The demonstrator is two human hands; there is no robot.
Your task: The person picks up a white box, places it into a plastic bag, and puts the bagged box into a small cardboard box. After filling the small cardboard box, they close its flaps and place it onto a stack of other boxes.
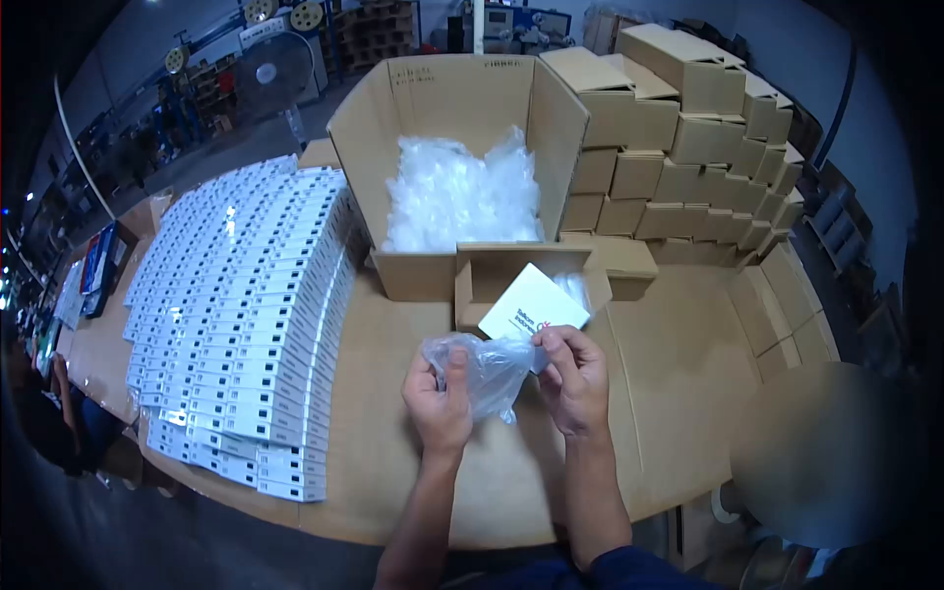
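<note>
A clear plastic bag (pixel 484 372) is stretched between my two hands above the table. My left hand (pixel 440 401) grips its left side, thumb on top. With pinched fingers, my right hand (pixel 572 379) holds the bag's upper right edge. Just beyond the hands, a white box (pixel 531 303) with printed lettering and a small red mark leans at a tilt in a small open cardboard box (pixel 477 278). Some clear plastic (pixel 572 287) shows beside the white box. Part of the white box's lower edge is hidden behind the bag and my right hand.
Behind stands a large open carton (pixel 359 147) with a heap of clear plastic bags (pixel 462 192). Stacked white boxes (pixel 236 315) fill the left side. Brown cardboard boxes (pixel 678 182) are piled at the back right. A person's arm (pixel 64 393) shows at far left.
</note>
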